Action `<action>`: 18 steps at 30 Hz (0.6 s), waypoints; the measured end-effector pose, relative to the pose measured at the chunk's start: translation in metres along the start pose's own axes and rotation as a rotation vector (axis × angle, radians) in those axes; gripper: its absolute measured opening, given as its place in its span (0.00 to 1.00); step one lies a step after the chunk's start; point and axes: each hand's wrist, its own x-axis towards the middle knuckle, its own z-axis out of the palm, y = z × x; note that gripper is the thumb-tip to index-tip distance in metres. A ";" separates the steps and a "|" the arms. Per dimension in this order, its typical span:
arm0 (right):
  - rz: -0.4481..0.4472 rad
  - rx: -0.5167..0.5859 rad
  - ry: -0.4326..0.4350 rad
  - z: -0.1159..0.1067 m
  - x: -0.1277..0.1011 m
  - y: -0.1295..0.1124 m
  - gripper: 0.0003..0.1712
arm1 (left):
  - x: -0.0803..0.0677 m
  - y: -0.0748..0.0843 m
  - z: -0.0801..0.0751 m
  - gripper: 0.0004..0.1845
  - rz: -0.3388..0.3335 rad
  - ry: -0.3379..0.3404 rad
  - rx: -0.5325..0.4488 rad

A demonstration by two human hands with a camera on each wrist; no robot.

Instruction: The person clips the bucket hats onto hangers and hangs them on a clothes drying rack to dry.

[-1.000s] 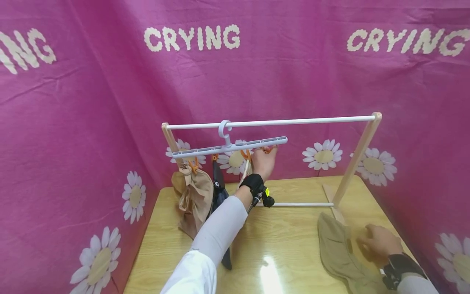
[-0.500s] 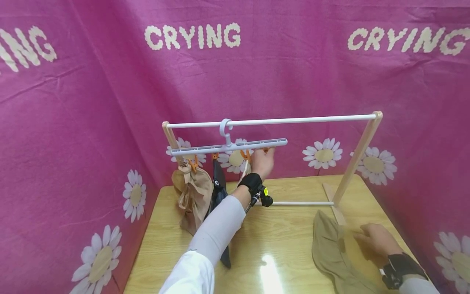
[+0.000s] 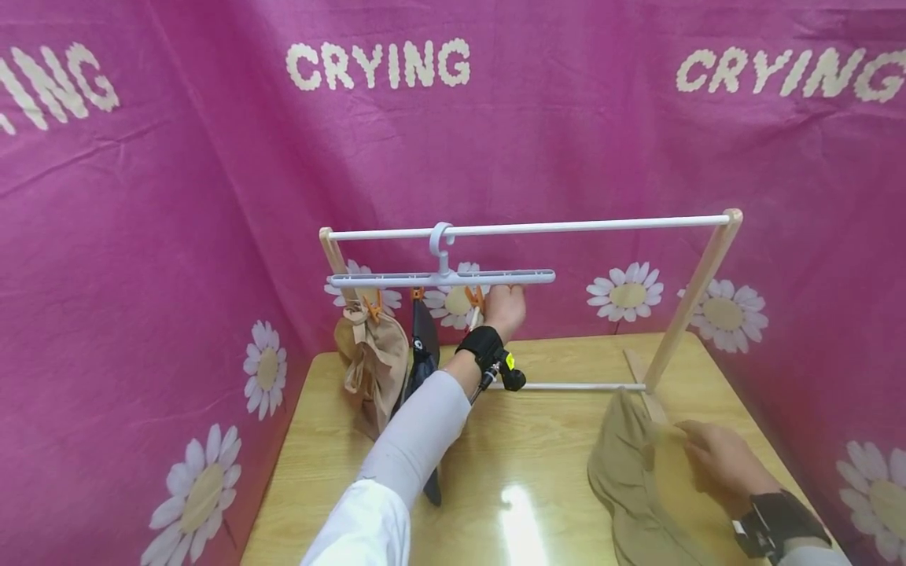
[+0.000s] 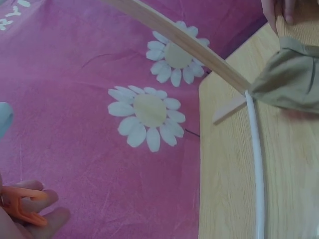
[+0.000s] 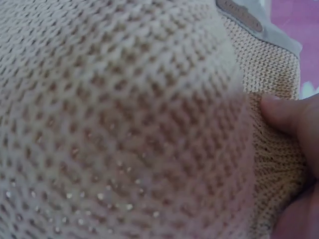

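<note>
So there's a pink curtain [image 3: 177, 196] with daisies and the word CRYING all around the back, way behind both sets of fingers, and a wooden table [image 3: 524, 440] underneath everything. On the table stands a rack [image 3: 697, 287] with wooden legs and a white bar across the top, and a pale hanger [image 3: 442, 277] hooks over that bar, sitting just above the left fingertips. The khaki hat [image 3: 630, 479] is lying at the near right of the table with one edge lifted up off the wood, right by the foot of the rack. The right hand [image 3: 718, 464] has it by the brim, fingers curled onto the fabric with the thumb pressing in; up close in the right wrist view you mostly just see tan knit mesh and a fingertip [image 5: 291, 117] on it. To the left of the left fingers hang a beige hat [image 3: 375, 369] and a dark hat [image 3: 423, 350], both dangling from the hanger's clips. The left hand [image 3: 504, 308] is raised right under the hanger, and its fingers [image 4: 42, 214] are pinching an orange clip [image 4: 20, 209], wrapped around it from both sides.
</note>
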 end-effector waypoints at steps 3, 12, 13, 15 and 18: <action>-0.018 -0.011 0.008 -0.004 0.004 -0.011 0.17 | -0.001 0.002 -0.001 0.19 -0.029 -0.019 -0.029; 0.117 0.147 -0.096 -0.017 0.007 -0.054 0.20 | -0.010 0.010 -0.005 0.22 -0.058 -0.058 -0.121; 0.160 0.222 -0.117 -0.017 0.006 -0.058 0.19 | -0.011 0.010 -0.005 0.21 -0.055 -0.062 -0.124; 0.215 0.306 -0.134 -0.017 0.004 -0.066 0.16 | -0.013 0.010 -0.007 0.21 -0.050 -0.069 -0.129; 0.273 0.384 -0.149 -0.015 0.000 -0.073 0.12 | -0.015 0.008 -0.009 0.20 -0.067 -0.091 -0.130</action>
